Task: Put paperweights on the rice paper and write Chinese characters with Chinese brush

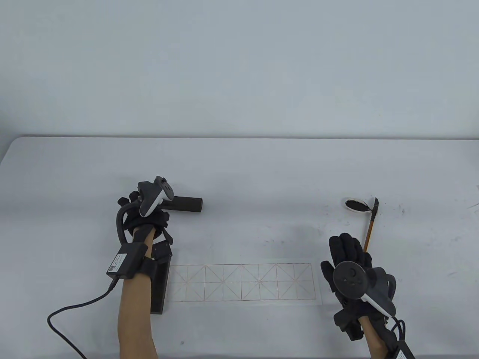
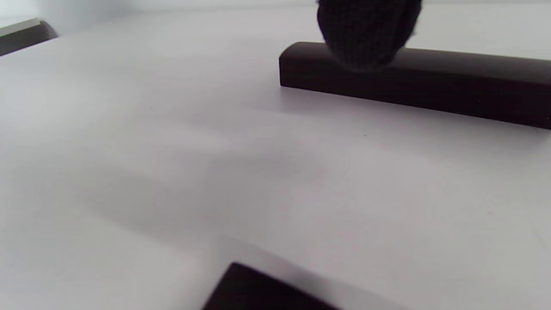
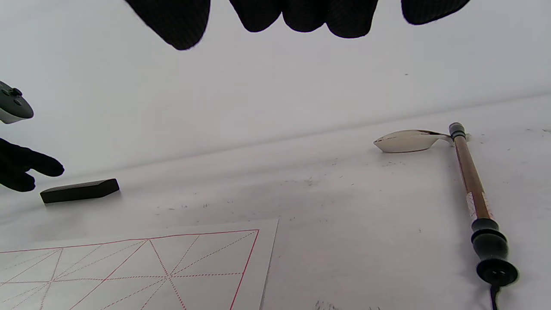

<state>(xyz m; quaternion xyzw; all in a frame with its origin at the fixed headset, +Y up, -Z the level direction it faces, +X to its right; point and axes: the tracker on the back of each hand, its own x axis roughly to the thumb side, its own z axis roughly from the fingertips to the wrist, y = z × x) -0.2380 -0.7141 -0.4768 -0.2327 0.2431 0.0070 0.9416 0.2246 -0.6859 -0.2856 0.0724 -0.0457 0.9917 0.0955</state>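
Observation:
A strip of rice paper (image 1: 243, 282) with a red grid lies flat near the table's front. One dark paperweight (image 1: 160, 288) lies along its left end, partly under my left forearm. A second paperweight (image 1: 189, 204) lies farther back. My left hand (image 1: 129, 200) reaches over its left end with extended fingers; one fingertip (image 2: 366, 34) hangs at the bar (image 2: 430, 82), and whether it touches is unclear. My right hand (image 1: 336, 250) is spread flat and empty beside the paper's right end. The brush (image 1: 370, 228) lies beyond it, its tip at a small white ink dish (image 1: 354, 205).
Ink specks mark the table around the dish and above the paper. A cable (image 1: 75, 310) trails from my left wrist over the front left of the table. The table's far edge (image 1: 239, 137) meets a plain wall.

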